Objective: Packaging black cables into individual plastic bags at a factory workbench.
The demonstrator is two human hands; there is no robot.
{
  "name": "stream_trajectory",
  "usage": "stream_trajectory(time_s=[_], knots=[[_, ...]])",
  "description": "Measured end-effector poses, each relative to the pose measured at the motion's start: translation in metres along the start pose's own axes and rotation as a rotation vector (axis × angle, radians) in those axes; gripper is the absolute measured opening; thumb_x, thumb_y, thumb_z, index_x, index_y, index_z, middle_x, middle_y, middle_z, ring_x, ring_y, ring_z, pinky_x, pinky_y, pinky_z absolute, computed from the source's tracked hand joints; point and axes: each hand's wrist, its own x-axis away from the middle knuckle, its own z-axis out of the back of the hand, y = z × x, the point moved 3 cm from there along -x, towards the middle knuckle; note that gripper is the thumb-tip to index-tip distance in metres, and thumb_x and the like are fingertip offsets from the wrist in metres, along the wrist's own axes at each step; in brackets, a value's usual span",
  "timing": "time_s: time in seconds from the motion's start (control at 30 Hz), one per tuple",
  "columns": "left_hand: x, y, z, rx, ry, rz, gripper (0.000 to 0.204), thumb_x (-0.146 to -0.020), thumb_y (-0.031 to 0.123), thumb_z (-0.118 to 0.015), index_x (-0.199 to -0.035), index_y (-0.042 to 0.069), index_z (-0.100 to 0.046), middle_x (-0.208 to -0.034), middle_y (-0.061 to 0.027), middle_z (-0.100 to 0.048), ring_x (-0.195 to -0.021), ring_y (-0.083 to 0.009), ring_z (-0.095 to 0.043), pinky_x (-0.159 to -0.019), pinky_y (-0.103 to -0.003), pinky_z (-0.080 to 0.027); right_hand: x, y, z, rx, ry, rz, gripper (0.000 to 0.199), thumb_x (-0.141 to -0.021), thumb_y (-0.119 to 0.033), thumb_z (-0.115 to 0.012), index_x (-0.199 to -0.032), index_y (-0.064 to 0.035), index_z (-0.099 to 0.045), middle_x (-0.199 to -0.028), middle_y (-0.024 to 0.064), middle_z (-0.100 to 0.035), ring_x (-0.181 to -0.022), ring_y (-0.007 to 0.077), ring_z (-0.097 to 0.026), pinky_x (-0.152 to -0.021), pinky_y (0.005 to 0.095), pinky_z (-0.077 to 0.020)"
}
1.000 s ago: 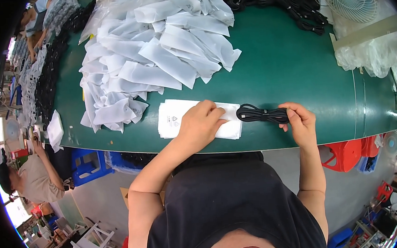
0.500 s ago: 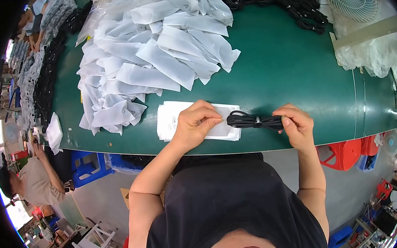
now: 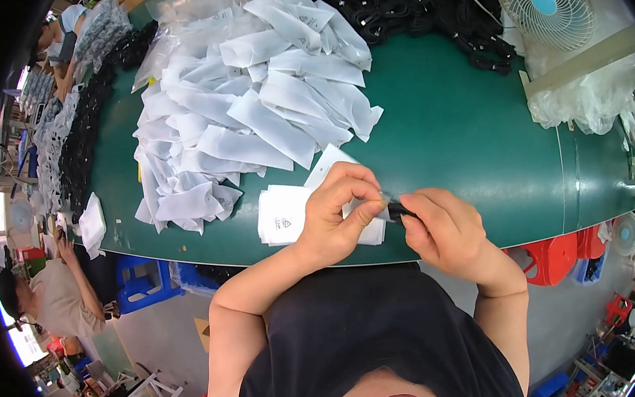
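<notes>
Evidently, a white sleeve is pinched by the left hand, thumb against fingers, while a black cable bundle is clamped in the right hand; both hands are set close together above the near edge of the green worktop. The sleeve is probably pinched there to steady its near end against the bundle; whether its mouth is open cannot be told. A flat stack of sleeves is laid partly beneath the left hand, presumably for easy reach, and a pile of white packets is heaped beyond, presumably for working room. The sleeve's long axis is slanted from far left to near right. The bundle, mostly covered, is pointed leftward, its axis tipped slightly.
</notes>
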Motion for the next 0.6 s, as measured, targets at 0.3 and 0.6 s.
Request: stream_trajectory(time_s=[0.3,0.6], knots=[[-0.034,0.007,0.011,0.084,0.020,0.006,0.005,-0.089,0.004,-0.060,-0.089,0.003,-0.055,-0.100,-0.0049,-0.052,-0.070,-0.0069,-0.043,-0.063,-0.020,-0.038,-0.038,0.009,-0.002,-0.133,-0.073,0.042,0.020,-0.075,-0.002,-0.070,-0.091,0.0001,-0.059,-0.079,0.0113,-0.059,-0.059,0.0243,-0.058,-0.052,0.0313,-0.0483],[-0.090,0.023,0.019,-0.014,0.027,-0.116,0.008,-0.093,0.010,-0.055,-0.090,0.004,-0.051,-0.098,-0.0049,-0.051,-0.073,-0.0061,-0.043,-0.064,-0.020,-0.037,-0.149,0.202,-0.038,0.647,0.129,0.133,0.040,-0.071,0.000,-0.065,-0.110,-0.0052,-0.060,-0.110,0.0097,-0.060,-0.103,0.0260,-0.055,-0.082,0.0369,-0.0461]])
